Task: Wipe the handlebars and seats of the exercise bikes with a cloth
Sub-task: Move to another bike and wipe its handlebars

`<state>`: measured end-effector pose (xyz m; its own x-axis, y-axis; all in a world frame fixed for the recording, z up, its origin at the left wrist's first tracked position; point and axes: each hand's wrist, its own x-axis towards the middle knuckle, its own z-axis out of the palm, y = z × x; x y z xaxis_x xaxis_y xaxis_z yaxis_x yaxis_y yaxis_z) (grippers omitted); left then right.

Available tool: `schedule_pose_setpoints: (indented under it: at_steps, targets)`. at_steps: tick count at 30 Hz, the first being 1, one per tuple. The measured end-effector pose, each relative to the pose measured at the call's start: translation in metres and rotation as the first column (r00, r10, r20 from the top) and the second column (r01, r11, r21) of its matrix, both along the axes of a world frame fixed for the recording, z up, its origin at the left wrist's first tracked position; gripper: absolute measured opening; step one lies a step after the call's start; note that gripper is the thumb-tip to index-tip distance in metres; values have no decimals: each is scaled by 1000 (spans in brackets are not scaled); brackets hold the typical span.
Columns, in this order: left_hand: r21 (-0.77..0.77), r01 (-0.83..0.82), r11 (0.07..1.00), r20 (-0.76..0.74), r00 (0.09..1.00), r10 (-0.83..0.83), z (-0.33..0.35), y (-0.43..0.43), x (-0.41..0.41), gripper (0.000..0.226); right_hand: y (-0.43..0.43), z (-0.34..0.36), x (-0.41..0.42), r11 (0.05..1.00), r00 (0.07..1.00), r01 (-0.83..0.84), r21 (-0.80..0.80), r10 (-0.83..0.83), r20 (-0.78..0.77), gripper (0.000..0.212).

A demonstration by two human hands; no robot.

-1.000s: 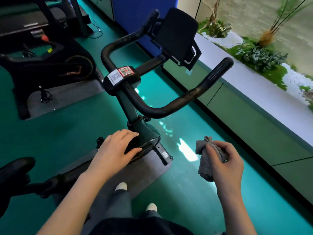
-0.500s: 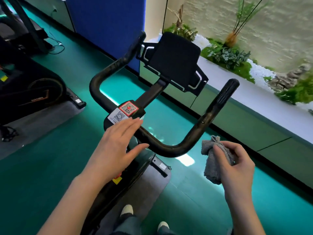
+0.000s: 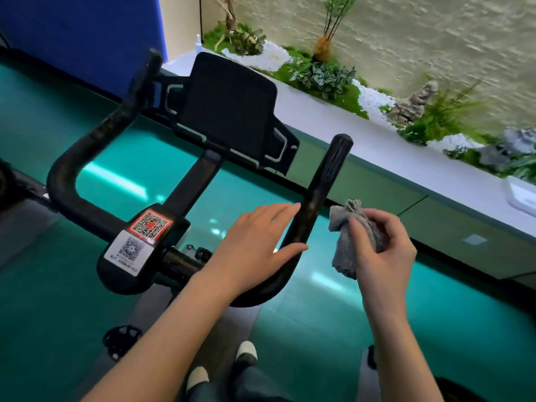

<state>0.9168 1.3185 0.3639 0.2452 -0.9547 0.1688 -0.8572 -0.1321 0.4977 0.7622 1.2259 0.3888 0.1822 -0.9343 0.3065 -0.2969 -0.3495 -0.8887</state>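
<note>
The left hand (image 3: 255,245) is stretched forward, palm down, fingers (image 3: 278,211) straight and slightly spread. The right hand (image 3: 383,253) hangs beside it, gripping a bunched cloth (image 3: 343,245).

Room either side of the handlebar's right prong (image 3: 326,181), but the left hand (image 3: 255,250) sprawls across the inner gap, the right hand (image 3: 383,253) gripping the cloth (image 3: 343,253) crowds the outer, tablet holder (image 3: 229,103) blocking ahead.
</note>
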Motion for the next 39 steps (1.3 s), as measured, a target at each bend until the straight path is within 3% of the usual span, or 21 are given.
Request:
schedule_pose_setpoints:
  at_steps: [6, 11, 15, 20, 23, 26, 32, 36, 39]
  targets:
    - [-1, -29, 1000, -87, 996, 29, 0, -35, -7, 65, -64, 17, 50, 978, 998, -13, -209, 23, 50, 13]
    - [-31, -79, 996, -183, 980, 72, 2, -52, -6, 67, -63, -6, 59, 937, 989, -150, -316, 138, -62, 22]
    - [-25, -90, 996, -259, 963, 80, 1, -60, -4, 67, -54, -15, 43, 947, 981, -192, -259, 189, -37, 24]
    - [-31, -117, 993, -308, 946, 102, 1, -65, -8, 64, -101, 26, 56, 952, 988, -110, -285, 136, 74, 20]
    - [-31, -129, 991, -321, 940, 112, 1, -66, -9, 63, -109, 29, 65, 945, 982, -190, -265, 181, -56, 19]
    - [-32, -136, 990, -326, 938, 118, 0, -67, -9, 64, -95, 14, 55, 893, 960, -276, -355, 241, -140, 19]
    - [-22, -139, 990, -356, 927, 122, -1, -66, -11, 65, -119, 45, 65, 839, 948, -318, -442, 269, -170, 12]
    - [-21, -156, 988, -377, 916, 136, -3, -67, -10, 62, -140, 59, 81, 813, 801, -523, -256, 366, -474, 12]
    - [-28, -160, 987, -394, 909, 136, -2, -67, -11, 59, -132, 55, 70, 738, 735, -621, -264, 432, -523, 10]
